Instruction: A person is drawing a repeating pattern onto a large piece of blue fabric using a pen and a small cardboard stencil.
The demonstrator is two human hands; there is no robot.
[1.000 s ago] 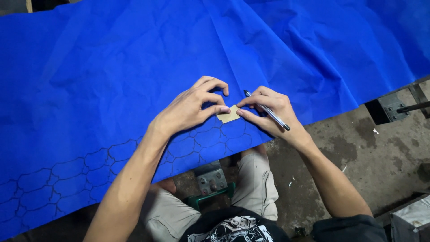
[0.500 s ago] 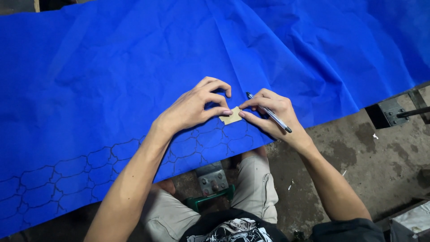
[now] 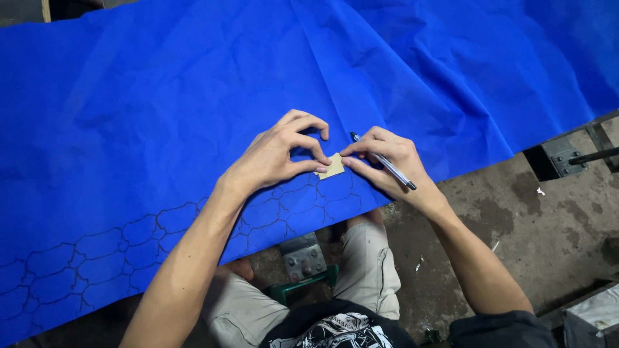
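A large sheet of blue fabric [image 3: 271, 71] covers the work surface, with a row of dark hexagon-like outlines [image 3: 122, 248] drawn along its near edge. A small tan cardboard template [image 3: 333, 166] lies flat on the fabric at the end of that row. My left hand [image 3: 277, 154] presses its fingertips on the template's left side. My right hand [image 3: 387, 161] touches the template's right edge while a pen [image 3: 384, 162] rests gripped between its fingers, tip pointing away from me.
Below the fabric's edge are my knees, a grey metal bracket with bolts [image 3: 302, 259] on a green frame, and a stained concrete floor [image 3: 529, 232]. A dark metal fitting [image 3: 561, 158] sits at the right, and a box corner [image 3: 596, 316] at the lower right.
Both hands and the template have barely shifted on the fabric; the fingers have settled slightly closer around the template.
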